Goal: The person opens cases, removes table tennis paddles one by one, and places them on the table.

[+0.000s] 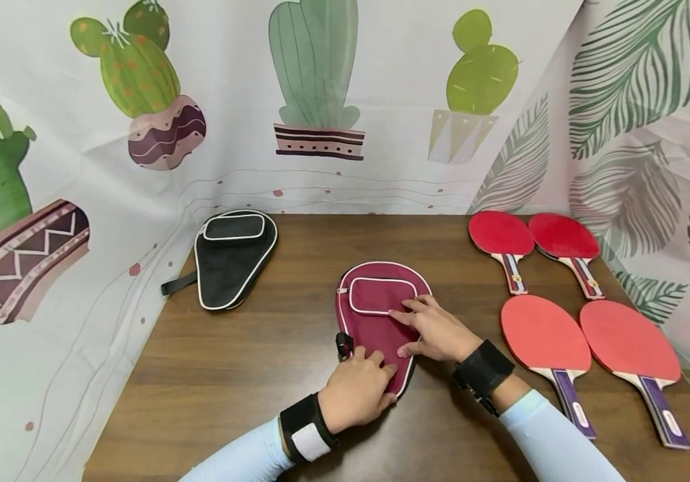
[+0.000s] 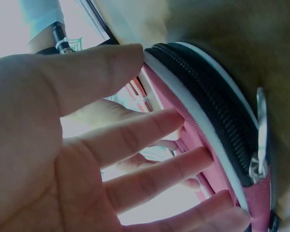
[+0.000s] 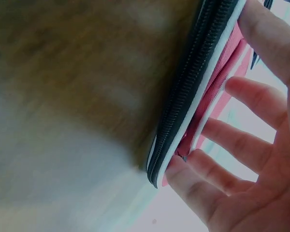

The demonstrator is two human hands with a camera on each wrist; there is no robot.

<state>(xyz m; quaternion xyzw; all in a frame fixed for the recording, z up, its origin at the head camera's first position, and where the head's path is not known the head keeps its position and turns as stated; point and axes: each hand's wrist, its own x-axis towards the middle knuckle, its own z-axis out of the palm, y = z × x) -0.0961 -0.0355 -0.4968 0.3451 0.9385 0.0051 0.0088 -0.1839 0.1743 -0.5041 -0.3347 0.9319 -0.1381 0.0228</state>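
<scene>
A maroon table tennis paddle case (image 1: pixel 375 335) with white piping lies flat on the table, its rounded end away from me. My left hand (image 1: pixel 358 390) rests at its narrow near end; in the left wrist view the fingers (image 2: pixel 159 179) are nearly straight on the fabric and the thumb is at the edge. A metal zipper pull (image 2: pixel 261 140) hangs close by. My right hand (image 1: pixel 438 329) touches the right side and the small front pocket (image 1: pixel 383 296) with spread fingers. The zipper (image 3: pixel 186 96) along that side looks closed in the right wrist view.
A black paddle case (image 1: pixel 230 261) with a strap lies at the back left. Several red paddles lie at the right: two smaller ones (image 1: pixel 502 233) behind, two larger ones with purple handles (image 1: pixel 544 335) in front, near my right forearm. A cactus-print cloth (image 1: pixel 230 147) hangs behind the wooden table (image 1: pixel 212 375).
</scene>
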